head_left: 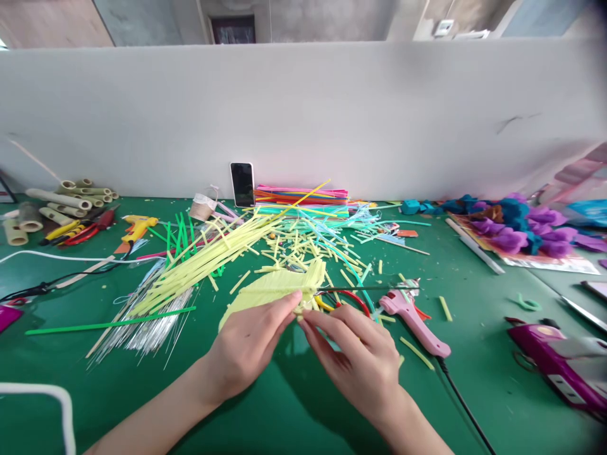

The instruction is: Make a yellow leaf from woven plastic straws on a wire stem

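Note:
A flat pale yellow leaf-shaped piece [265, 287], finely ribbed, is held just above the green table. My left hand [253, 338] is closed on its near edge, the thumb pressing down beside a narrow folded part. My right hand [358, 354] pinches the same piece at its near end, fingertips almost touching my left thumb. What lies exactly between the right fingertips is mostly hidden. A thin dark rod [370, 289] runs rightward from just beyond the fingers; I cannot tell whether it joins the piece. Red and yellow handles [353, 298] lie behind the right hand.
A pink glue gun [417, 322] with a black cord lies right. Pale yellow strips [203, 262] cover silvery wires [147, 322] at left. Cut bits litter the middle. A phone [242, 184] leans on the partition [303, 114]. A purple device [557, 360] sits far right.

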Demonstrator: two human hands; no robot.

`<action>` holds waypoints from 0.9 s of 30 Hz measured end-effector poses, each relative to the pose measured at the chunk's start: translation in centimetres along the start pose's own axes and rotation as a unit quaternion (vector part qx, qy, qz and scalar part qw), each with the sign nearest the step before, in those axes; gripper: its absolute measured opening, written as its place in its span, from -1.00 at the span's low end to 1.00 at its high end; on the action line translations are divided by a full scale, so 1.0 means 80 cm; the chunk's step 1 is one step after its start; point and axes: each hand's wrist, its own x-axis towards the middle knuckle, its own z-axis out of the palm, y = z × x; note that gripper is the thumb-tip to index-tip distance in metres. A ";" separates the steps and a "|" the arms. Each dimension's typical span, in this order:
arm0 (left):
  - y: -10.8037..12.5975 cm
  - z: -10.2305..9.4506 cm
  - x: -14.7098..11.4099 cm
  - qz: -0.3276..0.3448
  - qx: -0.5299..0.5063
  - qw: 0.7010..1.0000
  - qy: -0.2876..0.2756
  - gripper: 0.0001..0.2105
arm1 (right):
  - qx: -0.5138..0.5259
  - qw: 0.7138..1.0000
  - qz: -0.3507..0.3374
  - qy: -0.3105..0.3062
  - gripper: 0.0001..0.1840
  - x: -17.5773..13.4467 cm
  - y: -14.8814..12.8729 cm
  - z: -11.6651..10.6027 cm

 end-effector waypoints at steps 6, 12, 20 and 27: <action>-0.002 0.003 -0.008 0.020 0.000 1.000 -0.014 -0.54 | 0.085 0.990 0.116 0.001 -0.91 0.012 -0.006 -0.003; -0.005 0.006 -0.015 0.043 0.007 0.999 -0.023 -0.42 | 0.139 0.957 0.250 -0.041 -0.88 0.024 -0.013 -0.012; -0.003 0.000 -0.007 0.014 0.006 1.000 0.004 -0.56 | 0.164 0.975 0.146 -0.027 -0.85 0.007 -0.011 -0.018; -0.007 0.006 -0.017 0.017 -0.003 1.000 -0.020 -0.46 | 0.112 0.978 0.169 -0.043 -0.90 0.016 -0.012 -0.018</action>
